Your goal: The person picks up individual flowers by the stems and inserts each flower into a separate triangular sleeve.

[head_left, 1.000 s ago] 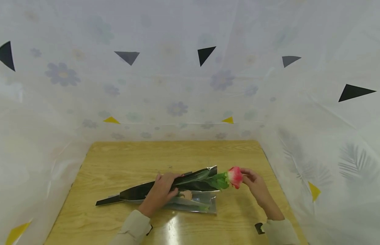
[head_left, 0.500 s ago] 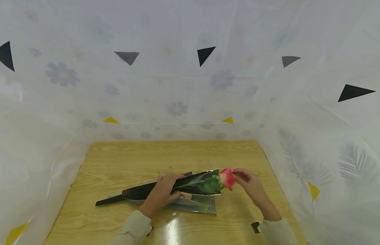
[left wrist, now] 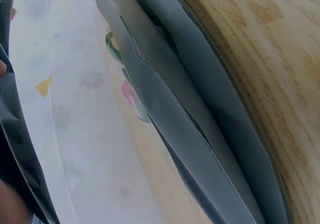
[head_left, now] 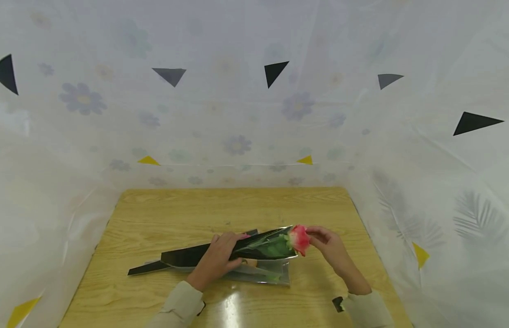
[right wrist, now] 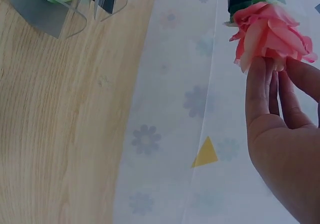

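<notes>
My left hand (head_left: 216,259) grips a black flower sleeve with a clear front (head_left: 184,256) about its middle, holding it slantwise above the table. At the sleeve's wide right end sits a pink-and-white rose (head_left: 299,239). Green leaves (head_left: 275,248) show through the clear front; the stem is hidden. My right hand (head_left: 332,248) has its fingertips and thumb on the petals, which the right wrist view shows pinched at the bloom's tip (right wrist: 272,36). Only a fingertip and part of the thumb (left wrist: 10,206) appear in the left wrist view.
Beneath the held sleeve lie other wrapped flowers (head_left: 260,275), one with a peach-coloured bloom (head_left: 250,263). A narrow black tail (head_left: 145,269) sticks out to the left. The wooden table (head_left: 238,205) is enclosed by pale flowered sheeting (head_left: 238,114) at the back and sides.
My right hand has moved left with the rose, whose leaves have slid inside the black sleeve, leaving the bloom at its mouth. The left hand keeps nearly the same place.
</notes>
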Demonstrator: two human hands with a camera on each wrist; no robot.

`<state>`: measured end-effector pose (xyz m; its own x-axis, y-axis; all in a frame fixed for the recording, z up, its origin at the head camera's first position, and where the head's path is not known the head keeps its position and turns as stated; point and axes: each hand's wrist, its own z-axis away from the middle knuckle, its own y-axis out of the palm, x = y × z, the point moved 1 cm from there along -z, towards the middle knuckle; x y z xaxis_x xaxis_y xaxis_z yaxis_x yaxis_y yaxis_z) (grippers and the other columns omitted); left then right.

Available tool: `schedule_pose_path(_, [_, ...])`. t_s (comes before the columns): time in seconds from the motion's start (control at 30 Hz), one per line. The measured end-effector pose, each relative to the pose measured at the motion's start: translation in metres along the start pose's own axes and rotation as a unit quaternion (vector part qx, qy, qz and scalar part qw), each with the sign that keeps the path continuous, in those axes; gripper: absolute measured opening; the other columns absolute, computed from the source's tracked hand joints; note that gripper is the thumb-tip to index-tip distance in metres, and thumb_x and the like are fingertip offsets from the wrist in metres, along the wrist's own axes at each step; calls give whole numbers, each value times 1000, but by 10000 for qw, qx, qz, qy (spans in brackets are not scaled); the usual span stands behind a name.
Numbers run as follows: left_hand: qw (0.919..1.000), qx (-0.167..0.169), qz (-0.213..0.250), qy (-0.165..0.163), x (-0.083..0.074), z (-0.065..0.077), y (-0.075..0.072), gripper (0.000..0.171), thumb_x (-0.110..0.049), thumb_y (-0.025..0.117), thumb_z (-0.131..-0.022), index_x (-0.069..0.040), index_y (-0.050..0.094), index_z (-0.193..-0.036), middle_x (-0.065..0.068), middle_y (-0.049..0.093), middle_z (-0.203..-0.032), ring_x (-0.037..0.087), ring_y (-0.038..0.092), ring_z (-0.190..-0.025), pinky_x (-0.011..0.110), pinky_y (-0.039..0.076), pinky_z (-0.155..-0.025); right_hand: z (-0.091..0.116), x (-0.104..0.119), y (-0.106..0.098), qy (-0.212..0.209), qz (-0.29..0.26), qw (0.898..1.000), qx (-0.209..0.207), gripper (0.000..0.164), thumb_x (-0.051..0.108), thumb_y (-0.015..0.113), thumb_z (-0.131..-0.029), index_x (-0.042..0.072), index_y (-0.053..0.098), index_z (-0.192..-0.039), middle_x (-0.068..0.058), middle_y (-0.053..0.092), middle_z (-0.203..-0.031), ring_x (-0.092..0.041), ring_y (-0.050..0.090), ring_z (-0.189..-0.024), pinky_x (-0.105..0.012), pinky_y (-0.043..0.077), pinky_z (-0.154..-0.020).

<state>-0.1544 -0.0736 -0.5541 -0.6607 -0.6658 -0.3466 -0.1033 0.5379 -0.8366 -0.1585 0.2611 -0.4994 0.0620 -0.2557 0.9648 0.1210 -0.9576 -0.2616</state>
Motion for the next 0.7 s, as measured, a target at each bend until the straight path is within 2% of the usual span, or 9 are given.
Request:
schedule_pose_path(0.23, [9999,-21,-76,103,-1,-1,1,79,-30,76,-76,-30,33,-142,-8,50,-108,9,44,-88,33,23,-68,-4,2,5,243,33,9997,77,28,9,63,-88,-4,61,-113,-17,63,-108,-13,61,-93,-26,50,-79])
schedule_pose_path(0.47, [9999,-27,13,129,-1,-2,1,79,-30,76,-75,-30,33,-142,-8,51,-112,9,45,-91,33,24,-69,-3,6,10,280,72,9994,180,28,11,64,-87,-4,62,-111,-16,64,-106,-13,63,-92,-29,50,-79])
schedule_pose_path(0.7, [9997,-87,-75,218,0,-2,4,81,-31,77,-75,-28,33,-142,-7,51,-112,10,47,-93,32,25,-68,-2,9,17,145,103,9984,532,29,17,66,-86,0,66,-110,-13,66,-104,-16,64,-92,-29,50,-79])
